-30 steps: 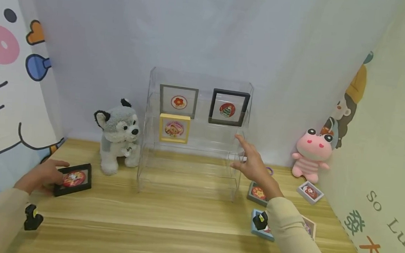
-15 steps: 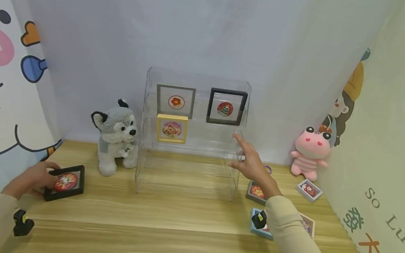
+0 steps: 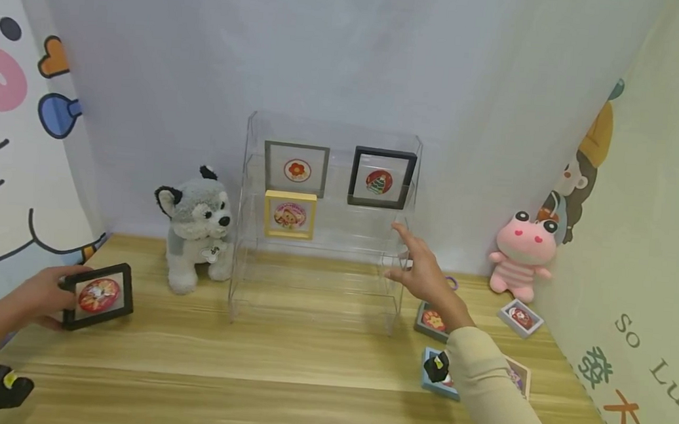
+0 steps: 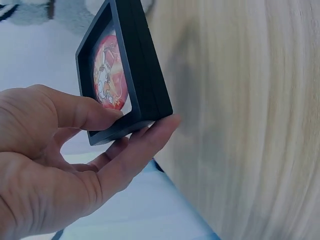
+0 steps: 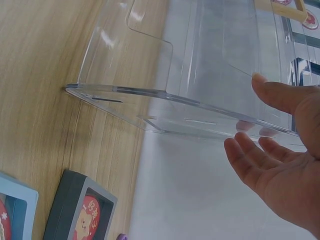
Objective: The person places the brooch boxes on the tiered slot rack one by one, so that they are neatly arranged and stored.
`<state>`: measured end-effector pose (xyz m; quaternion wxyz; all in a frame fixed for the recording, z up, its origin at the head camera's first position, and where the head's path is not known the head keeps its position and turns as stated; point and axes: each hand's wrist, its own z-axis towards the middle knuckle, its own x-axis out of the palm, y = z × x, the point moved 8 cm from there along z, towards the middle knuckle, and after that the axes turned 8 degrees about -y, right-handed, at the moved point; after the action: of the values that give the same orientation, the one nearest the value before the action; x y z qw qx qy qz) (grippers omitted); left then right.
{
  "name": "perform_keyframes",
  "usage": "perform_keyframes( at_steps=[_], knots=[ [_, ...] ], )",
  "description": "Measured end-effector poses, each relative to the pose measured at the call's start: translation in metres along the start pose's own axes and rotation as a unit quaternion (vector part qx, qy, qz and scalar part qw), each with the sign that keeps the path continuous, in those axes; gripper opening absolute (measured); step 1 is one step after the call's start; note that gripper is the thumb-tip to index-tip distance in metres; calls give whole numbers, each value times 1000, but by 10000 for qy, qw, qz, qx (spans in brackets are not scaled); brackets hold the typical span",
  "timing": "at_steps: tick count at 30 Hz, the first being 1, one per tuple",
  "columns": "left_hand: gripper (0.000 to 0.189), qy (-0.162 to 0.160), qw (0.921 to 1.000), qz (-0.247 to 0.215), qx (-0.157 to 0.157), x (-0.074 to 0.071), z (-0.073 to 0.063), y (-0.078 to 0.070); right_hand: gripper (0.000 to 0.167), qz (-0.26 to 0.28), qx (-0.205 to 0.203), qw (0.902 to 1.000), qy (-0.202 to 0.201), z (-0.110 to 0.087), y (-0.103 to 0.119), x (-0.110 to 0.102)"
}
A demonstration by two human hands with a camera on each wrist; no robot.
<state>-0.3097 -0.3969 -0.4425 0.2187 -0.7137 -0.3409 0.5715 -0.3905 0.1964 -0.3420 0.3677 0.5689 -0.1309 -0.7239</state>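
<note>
In the head view my left hand [image 3: 47,293] grips a black picture frame [image 3: 128,289] by its near-left side. The left wrist view shows my thumb on the front of the frame and fingers behind it; a round red picture [image 4: 111,72] sits inside. The frame is tilted up, with its shadow on the wood. My right hand [image 3: 424,270] is at the right side of a clear acrylic display rack [image 3: 314,322], thumb and fingers spread apart. In the right wrist view the fingertips [image 5: 245,145] lie close to the rack's side panel; whether they touch it I cannot tell.
The rack holds a grey frame [image 3: 267,167], a black frame with a tree picture [image 3: 352,177] and a yellow frame [image 3: 288,235]. A husky plush [image 3: 196,228] stands left, a pink plush [image 3: 523,251] right. Several small frames, one blue [image 3: 430,384], lie at the right.
My left hand has drawn the black frame leftward and tilted it up from lying on the table. The right hand has stayed beside the rack.
</note>
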Motion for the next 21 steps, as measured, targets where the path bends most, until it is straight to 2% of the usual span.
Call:
perform_keyframes(
  at_steps=[5,11,15,21],
  knots=[
    [79,52,9997,-149,171,-4,-15,-19,92,-8,3,10000,16,0,0,0],
    [74,-212,9979,82,607,-12,-26,-50,93,44,-28,10000,4,1,0,-1],
    [70,-366,9939,166,1030,-11,-37,-78,94,114,-48,9999,-65,0,-2,-1],
    [66,-488,9827,111,1782,-3,-49,-133,95,295,13,9992,-281,-3,-5,-2]
  ],
)
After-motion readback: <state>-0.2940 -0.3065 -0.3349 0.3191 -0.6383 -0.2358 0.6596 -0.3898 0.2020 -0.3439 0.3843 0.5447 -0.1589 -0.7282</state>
